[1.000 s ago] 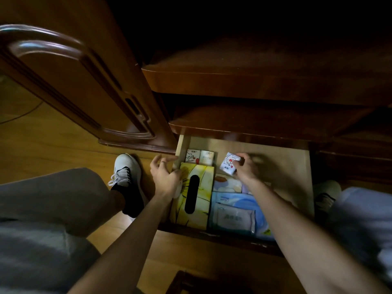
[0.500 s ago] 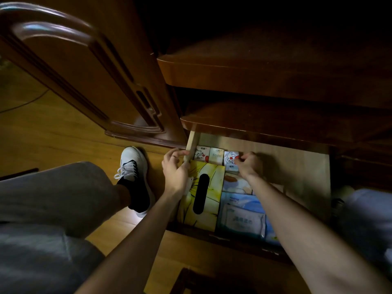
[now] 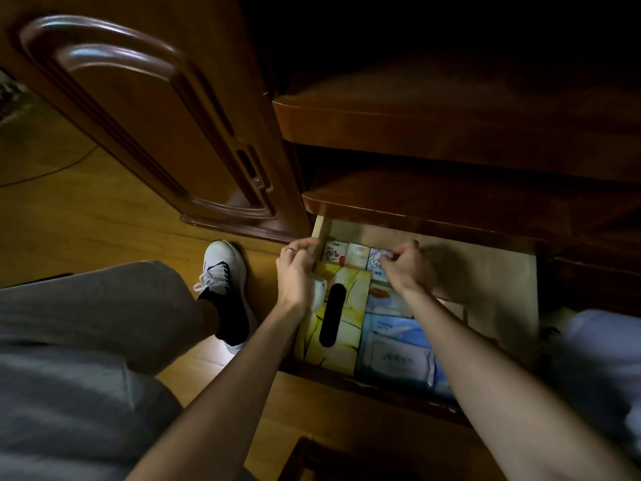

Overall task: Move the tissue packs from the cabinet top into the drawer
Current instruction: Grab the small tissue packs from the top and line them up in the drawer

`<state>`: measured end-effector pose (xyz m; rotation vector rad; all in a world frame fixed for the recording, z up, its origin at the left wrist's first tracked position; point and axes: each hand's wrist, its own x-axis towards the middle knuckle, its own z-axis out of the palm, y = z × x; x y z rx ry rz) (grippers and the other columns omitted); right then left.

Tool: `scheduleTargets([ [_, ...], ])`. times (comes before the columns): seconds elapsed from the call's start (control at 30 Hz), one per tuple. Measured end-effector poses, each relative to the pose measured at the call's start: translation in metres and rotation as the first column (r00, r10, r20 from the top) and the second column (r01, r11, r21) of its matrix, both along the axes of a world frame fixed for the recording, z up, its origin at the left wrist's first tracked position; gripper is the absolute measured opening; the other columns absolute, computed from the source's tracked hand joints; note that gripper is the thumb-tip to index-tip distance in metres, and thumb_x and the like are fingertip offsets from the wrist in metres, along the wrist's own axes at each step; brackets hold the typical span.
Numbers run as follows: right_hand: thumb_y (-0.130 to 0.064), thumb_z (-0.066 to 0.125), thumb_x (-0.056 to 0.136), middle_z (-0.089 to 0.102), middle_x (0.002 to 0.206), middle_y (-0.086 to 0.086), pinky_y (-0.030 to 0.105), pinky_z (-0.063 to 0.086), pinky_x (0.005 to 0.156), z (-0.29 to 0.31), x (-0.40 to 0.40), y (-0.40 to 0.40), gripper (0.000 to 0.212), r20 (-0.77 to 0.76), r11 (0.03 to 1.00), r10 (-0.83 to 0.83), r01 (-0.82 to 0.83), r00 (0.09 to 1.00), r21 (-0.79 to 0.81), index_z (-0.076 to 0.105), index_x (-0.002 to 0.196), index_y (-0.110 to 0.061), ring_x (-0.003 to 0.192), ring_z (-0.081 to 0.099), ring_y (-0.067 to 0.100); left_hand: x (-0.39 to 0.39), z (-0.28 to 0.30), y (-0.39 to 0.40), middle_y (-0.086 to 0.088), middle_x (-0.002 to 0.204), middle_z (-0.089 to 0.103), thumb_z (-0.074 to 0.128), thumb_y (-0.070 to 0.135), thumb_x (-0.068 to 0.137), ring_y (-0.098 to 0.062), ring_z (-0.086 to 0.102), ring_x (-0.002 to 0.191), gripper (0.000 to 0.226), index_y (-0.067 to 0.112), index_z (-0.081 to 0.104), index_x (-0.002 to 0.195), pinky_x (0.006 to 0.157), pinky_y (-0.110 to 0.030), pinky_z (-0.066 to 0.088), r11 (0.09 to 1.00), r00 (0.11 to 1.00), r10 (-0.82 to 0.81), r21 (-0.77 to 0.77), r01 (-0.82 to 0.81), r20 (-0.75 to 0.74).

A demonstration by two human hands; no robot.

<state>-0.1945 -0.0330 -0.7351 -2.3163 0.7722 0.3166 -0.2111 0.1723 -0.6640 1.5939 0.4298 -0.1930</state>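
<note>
The drawer (image 3: 492, 272) is pulled open, showing pale wood inside. Two small printed tissue packs (image 3: 334, 252) stand side by side in its back left corner. My right hand (image 3: 407, 270) pinches a third small pack (image 3: 376, 265) with a cartoon print, which is set into the row right of those two. My left hand (image 3: 298, 272) is curled at the drawer's left wall, with a small white pack (image 3: 317, 295) tucked under the palm. A yellow tissue box (image 3: 341, 341) with a black oval slot lies along the left side, in front of the row.
Blue and white wipe packs (image 3: 395, 359) fill the drawer's front middle. Two dark cabinet shelves (image 3: 451, 130) overhang the drawer's back. An open cabinet door (image 3: 156, 116) stands to the left. My white shoe (image 3: 223, 269) and grey trouser leg (image 3: 104, 307) rest on the wooden floor.
My right hand carried the cartoon-print pack back and down into the row beside the two packs. My left hand shifted from the yellow box up to the drawer's left wall.
</note>
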Motion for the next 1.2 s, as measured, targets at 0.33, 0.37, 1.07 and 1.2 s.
scheduleTargets([
  [0.33, -0.021, 0.07, 0.094, 0.07, 0.11, 0.005, 0.027, 0.061, 0.064, 0.037, -0.028, 0.006, 0.033, 0.071, 0.619, 0.314, -0.261, 0.947, 0.741, 0.06, 0.125, -0.018, 0.078, 0.075, 0.012, 0.01, 0.001, -0.039, -0.008, 0.117, 0.067, 0.039, 0.025, 0.09, -0.022, 0.061, 0.107, 0.042, 0.011, 0.071, 0.112, 0.091, -0.04, 0.05, 0.905, 0.989, 0.054, -0.412, -0.107, -0.138],
  [0.37, -0.016, 0.065, 0.096, 0.069, 0.11, 0.008, 0.027, 0.062, 0.065, 0.032, -0.029, 0.0, 0.035, 0.057, 0.63, 0.243, -0.202, 0.968, 0.75, 0.059, 0.13, -0.014, 0.078, 0.076, 0.015, 0.008, 0.0, -0.04, -0.007, 0.116, 0.067, 0.042, 0.025, 0.09, -0.022, 0.06, 0.106, 0.039, 0.012, 0.07, 0.113, 0.089, -0.037, 0.05, 0.928, 0.989, 0.028, -0.363, -0.078, -0.143],
  [1.07, -0.025, 0.082, 0.08, 0.037, 0.152, 0.017, 0.047, 0.05, 0.094, -0.036, -0.017, -0.036, 0.089, -0.066, 0.992, -0.129, 0.13, 0.989, 0.003, 0.029, 0.151, -0.022, 0.132, 0.046, 0.039, -0.026, -0.046, -0.001, -0.016, 0.156, 0.029, 0.069, 0.03, 0.088, -0.038, 0.042, 0.135, 0.088, 0.02, 0.015, 0.157, 0.109, -0.052, 0.043, 0.568, 0.885, -0.44, 0.715, 0.408, -0.156],
  [1.2, -0.007, 0.075, 0.084, 0.039, 0.151, 0.015, 0.047, 0.042, 0.108, -0.043, -0.011, -0.036, 0.073, -0.022, 0.996, 0.038, -0.036, 0.999, 0.085, 0.042, 0.148, -0.02, 0.138, 0.038, 0.038, -0.025, -0.053, -0.004, -0.02, 0.158, 0.024, 0.063, 0.046, 0.085, -0.04, 0.032, 0.14, 0.092, 0.026, 0.009, 0.157, 0.113, -0.055, 0.033, 0.496, 0.88, -0.437, 0.766, 0.409, -0.186],
])
